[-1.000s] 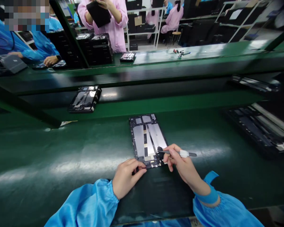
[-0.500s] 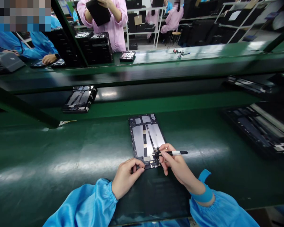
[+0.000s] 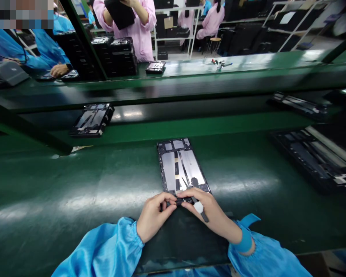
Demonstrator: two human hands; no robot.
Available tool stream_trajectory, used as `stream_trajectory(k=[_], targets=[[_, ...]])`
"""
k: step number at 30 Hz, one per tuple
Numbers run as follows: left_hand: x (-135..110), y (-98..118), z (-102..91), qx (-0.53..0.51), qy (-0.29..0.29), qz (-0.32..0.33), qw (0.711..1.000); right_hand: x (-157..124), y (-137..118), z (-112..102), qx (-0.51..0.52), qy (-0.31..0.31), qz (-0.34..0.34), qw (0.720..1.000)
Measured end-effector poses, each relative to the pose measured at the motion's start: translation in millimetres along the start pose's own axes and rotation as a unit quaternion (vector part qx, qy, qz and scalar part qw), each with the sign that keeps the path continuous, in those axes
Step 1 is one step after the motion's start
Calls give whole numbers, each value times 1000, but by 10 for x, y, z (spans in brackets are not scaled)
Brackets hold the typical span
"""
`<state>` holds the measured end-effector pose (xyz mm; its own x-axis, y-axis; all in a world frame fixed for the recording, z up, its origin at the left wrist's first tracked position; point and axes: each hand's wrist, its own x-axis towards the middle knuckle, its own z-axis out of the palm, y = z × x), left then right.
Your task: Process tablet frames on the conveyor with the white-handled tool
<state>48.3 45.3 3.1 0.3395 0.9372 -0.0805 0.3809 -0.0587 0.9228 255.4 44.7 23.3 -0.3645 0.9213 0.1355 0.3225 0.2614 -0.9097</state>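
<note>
An opened tablet [image 3: 168, 169] lies face-on before me on the green bench, with silver battery panels, a black strip down its middle and small parts along its lower edge. My left hand [image 3: 155, 215] pinches the tablet's lower left edge between thumb and fingers. My right hand [image 3: 212, 211] holds black tweezers [image 3: 195, 194] with a white band, tucked across the palm, their points towards the battery panels. Its thumb and index finger reach the tablet's bottom edge beside the left fingertips and hide some of the parts there.
More opened tablets [image 3: 93, 119] are stacked at the back left. Others [image 3: 314, 161] lie on the right, near a dark stack. A green post [image 3: 31, 127] slants down on the left. Across the raised shelf [image 3: 190, 71], a person in pink [image 3: 142, 38] holds a dark panel.
My right hand has moved down and left to the tablet's bottom edge. The tweezers have swung from lying sideways to pointing up and away. My left hand has stayed in place.
</note>
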Motion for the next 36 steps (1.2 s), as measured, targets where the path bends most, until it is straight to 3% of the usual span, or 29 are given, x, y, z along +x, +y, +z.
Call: stream_trajectory(k=[7, 19, 30, 36], targets=[[-12, -23, 12, 21, 8, 26, 999, 6, 40, 121, -77, 13, -43, 996], [-35, 41, -85, 129, 0, 121, 984, 19, 32, 164, -94, 29, -49, 994], [-24, 23, -65, 184, -7, 86, 979, -9, 103, 204, -104, 6, -71, 992], [-56, -6, -96, 248, 2, 138, 959, -5, 143, 227, -131, 11, -98, 986]])
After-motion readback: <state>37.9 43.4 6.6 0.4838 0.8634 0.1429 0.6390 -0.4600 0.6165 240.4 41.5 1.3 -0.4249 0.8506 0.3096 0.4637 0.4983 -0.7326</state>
